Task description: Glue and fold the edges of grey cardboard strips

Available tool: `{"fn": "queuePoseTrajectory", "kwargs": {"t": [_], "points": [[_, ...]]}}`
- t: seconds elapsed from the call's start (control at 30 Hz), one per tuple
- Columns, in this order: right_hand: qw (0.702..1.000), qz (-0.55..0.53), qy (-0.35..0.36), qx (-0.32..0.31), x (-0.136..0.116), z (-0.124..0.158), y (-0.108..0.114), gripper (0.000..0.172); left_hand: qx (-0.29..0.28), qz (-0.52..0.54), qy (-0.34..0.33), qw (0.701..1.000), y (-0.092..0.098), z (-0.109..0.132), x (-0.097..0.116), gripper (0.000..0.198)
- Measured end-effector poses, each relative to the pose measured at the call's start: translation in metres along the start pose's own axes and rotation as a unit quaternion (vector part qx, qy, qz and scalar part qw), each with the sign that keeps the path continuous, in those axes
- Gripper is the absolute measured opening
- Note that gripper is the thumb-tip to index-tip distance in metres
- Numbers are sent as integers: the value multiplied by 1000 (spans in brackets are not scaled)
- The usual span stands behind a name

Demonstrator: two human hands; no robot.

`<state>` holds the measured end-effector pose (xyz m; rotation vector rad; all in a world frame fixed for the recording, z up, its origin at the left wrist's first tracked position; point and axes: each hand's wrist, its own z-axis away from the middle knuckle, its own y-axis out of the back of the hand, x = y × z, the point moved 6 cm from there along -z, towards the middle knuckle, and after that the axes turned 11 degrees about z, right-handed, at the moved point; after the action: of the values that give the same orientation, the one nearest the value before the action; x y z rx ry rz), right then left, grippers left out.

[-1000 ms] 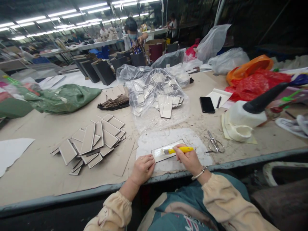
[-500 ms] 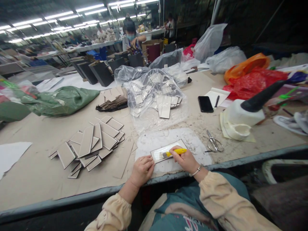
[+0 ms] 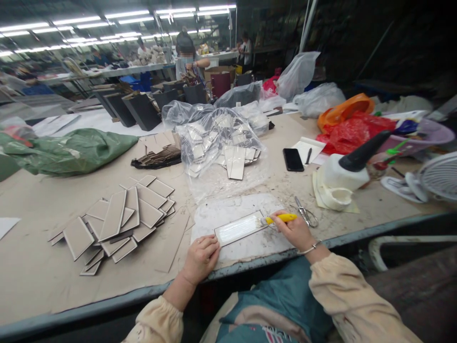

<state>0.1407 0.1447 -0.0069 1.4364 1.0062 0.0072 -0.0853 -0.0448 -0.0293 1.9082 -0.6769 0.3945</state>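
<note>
My right hand (image 3: 294,232) is closed round a yellow-handled brush (image 3: 280,218) whose bristles rest at the right end of a white rectangular card (image 3: 238,227). The card lies on a glue-stained white sheet (image 3: 235,209) near the table's front edge. My left hand (image 3: 201,257) has its fingers curled, with the fingertips pressed on the card's left end. A spread pile of grey rectangular cards (image 3: 117,219) sits to the left of my hands.
Scissors (image 3: 305,214) lie right of the brush. Behind are a clear bag of cards (image 3: 221,143), a black phone (image 3: 293,159), a white glue bottle with black nozzle (image 3: 348,171), a green bag (image 3: 67,152) and red and orange bags (image 3: 348,124). People work at far tables.
The brush has swept from the card's left part to its right end, uncovering the card. My view shifted, so everything sits further left in the frame.
</note>
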Motion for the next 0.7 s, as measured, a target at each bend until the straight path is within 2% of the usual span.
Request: {"fn": "queuePoseTrajectory", "kwargs": {"t": [0.2, 0.37, 0.53, 0.7], "points": [[999, 36, 12, 3, 7, -3, 7, 30, -2, -3, 3, 1000, -2, 1, -2, 16], [999, 13, -12, 28, 5, -4, 18, 31, -2, -3, 2, 1000, -2, 2, -3, 16], [998, -49, -32, -3, -1, -12, 5, 33, 0, 0, 6, 1000, -3, 2, -3, 15], [1000, 5, -20, 10, 5, -16, 3, 35, -1, 4, 7, 1000, -3, 2, -3, 15]]}}
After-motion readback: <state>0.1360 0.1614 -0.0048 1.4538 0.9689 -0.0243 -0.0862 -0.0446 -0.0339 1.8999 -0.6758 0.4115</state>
